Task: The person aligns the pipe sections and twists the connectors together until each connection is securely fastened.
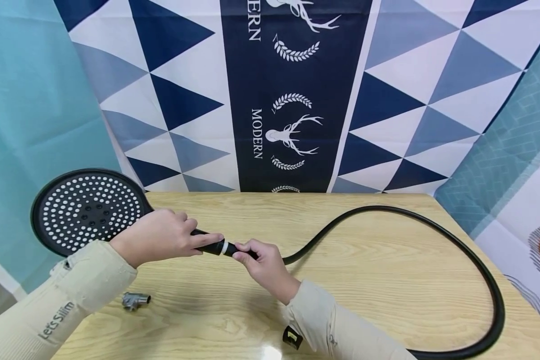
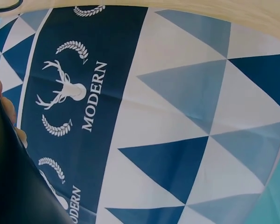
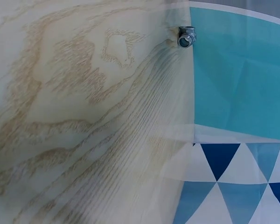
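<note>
My left hand [image 1: 164, 237] grips the handle of a black round shower head [image 1: 90, 212], whose perforated face is turned toward me, raised above the table. My right hand [image 1: 267, 267] pinches the end of a black shower hose [image 1: 400, 210] between thumb and fingers. Handle and hose end meet at a white ring [image 1: 225, 248]; whether they are screwed together cannot be seen. The left index finger stretches along the handle toward this joint. In the left wrist view, fingertips [image 2: 8, 109] show beside a large dark part of the shower head [image 2: 18, 177]. The right wrist view shows no hand.
The hose loops across the right side of the wooden table [image 1: 364, 300]. Below the left forearm lies a small chrome fitting [image 1: 135, 300]. A small black object with a yellow mark [image 1: 292, 337] is beside the right sleeve. Patterned cloth [image 1: 288, 100] hangs behind the table.
</note>
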A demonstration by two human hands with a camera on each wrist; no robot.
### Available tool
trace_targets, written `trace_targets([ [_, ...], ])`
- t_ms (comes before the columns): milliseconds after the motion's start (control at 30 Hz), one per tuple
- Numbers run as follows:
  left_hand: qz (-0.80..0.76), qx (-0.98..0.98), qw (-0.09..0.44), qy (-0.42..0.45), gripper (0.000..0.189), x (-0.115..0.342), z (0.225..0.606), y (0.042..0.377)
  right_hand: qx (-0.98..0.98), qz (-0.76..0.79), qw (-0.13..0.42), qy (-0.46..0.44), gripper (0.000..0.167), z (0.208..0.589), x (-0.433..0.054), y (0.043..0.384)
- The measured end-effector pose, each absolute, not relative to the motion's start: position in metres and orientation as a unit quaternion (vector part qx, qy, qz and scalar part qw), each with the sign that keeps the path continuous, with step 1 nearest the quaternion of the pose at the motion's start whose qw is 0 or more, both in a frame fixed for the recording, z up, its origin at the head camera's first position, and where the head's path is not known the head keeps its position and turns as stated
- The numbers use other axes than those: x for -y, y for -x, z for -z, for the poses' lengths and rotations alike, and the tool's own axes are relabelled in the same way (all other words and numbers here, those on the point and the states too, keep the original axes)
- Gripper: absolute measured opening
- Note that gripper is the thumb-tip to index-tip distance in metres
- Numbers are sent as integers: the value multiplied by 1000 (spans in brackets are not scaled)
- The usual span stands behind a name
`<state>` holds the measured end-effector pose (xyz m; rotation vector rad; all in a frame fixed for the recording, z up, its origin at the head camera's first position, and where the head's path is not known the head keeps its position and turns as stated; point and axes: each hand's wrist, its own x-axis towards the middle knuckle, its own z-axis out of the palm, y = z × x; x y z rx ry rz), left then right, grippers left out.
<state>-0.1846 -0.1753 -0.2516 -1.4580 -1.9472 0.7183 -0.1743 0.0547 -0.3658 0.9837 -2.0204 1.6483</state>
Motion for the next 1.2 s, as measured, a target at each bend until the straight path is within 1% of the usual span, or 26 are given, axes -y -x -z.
trace_targets([
  [100, -264, 741, 290, 545, 45, 174, 251, 183, 715, -581, 178, -347, 22, 364, -56, 171],
  [200, -257, 743, 290, 545, 46, 173, 249, 181, 716, -576, 188, -347, 28, 362, -56, 168],
  [333, -256, 730, 308, 554, 47, 173, 250, 183, 714, -575, 205, -343, 24, 363, -54, 168],
  [500, -256, 719, 321, 560, 47, 173, 251, 185, 710, -581, 210, -338, 23, 363, -54, 169],
  [833, -261, 718, 322, 559, 47, 173, 250, 185, 713, -573, 214, -342, 25, 365, -54, 172],
  [1200, -271, 729, 304, 550, 46, 174, 250, 185, 718, -567, 201, -351, 21, 364, -54, 175],
])
